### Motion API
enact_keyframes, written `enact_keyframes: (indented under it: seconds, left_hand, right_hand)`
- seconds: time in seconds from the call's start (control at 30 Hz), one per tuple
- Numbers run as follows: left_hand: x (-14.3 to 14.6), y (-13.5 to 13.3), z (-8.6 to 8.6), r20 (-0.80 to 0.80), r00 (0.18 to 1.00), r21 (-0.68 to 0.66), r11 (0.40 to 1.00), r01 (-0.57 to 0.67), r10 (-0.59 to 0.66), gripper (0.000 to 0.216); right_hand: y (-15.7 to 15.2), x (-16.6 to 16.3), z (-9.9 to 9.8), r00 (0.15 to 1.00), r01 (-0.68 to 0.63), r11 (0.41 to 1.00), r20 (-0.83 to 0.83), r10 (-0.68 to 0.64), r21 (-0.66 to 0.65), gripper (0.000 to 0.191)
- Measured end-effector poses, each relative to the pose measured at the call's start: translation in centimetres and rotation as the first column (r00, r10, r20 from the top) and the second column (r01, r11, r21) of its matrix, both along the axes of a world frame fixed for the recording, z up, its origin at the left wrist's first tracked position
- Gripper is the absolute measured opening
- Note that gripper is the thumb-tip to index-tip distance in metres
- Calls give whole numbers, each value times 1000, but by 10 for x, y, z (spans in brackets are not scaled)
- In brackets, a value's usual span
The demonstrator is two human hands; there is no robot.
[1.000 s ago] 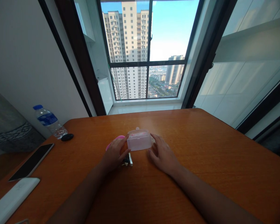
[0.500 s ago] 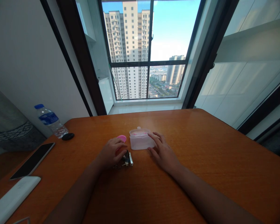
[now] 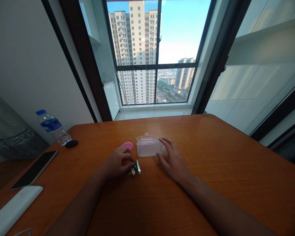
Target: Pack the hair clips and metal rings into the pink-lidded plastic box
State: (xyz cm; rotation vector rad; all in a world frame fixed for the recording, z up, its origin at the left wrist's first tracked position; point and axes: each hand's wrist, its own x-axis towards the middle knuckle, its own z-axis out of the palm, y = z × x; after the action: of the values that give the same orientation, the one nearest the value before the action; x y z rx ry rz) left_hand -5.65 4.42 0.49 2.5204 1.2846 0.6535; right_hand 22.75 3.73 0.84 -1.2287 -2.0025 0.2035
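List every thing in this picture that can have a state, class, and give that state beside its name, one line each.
Plastic box, lid shut
Water bottle, capped
Phone, lying flat, screen dark
Left hand, curled, at the keys
Right hand, open, fingers spread beside the box

The left hand [image 3: 116, 162] curls palm-down; the right hand [image 3: 173, 160] spreads its fingers.

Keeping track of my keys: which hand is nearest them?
The left hand, its fingers right at the keys; the right hand lies farther off, beside the plastic box.
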Motion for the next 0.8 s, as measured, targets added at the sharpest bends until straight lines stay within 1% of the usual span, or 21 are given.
enact_keyframes:
  seconds: [0.13,0.27,0.4,0.5,0.6,0.73,0.8]
  left_hand:
    - [2,-2,3,-1,1000,5,1000,8,-8,22]
    - [4,-4,6,10,999,-28,999,32,-32,17]
    - [4,-4,5,64,997,-43,998,41,-39,14]
    - [4,-4,5,126,991,-60,997,44,-36,12]
    - [4,-4,5,197,980,-109,992,55,-33,10]
    - [3,-4,7,323,946,-183,979,85,-22,17]
    - [2,-4,8,374,927,-221,972,79,9,19]
  right_hand:
    - [-1,0,1,1000,-9,1000,-10,9,20,51]
    - [-2,0,3,1000,-21,999,-17,22,46,48]
    - [-6,-1,6,998,-59,992,-6,59,108,43]
    - [-11,-2,8,992,-127,976,11,127,180,36]
    - [-15,-3,8,977,-212,949,27,212,235,30]
    - [-17,-4,9,940,-339,912,45,338,231,31]
    - [-18,-4,9,922,-384,894,39,386,230,33]
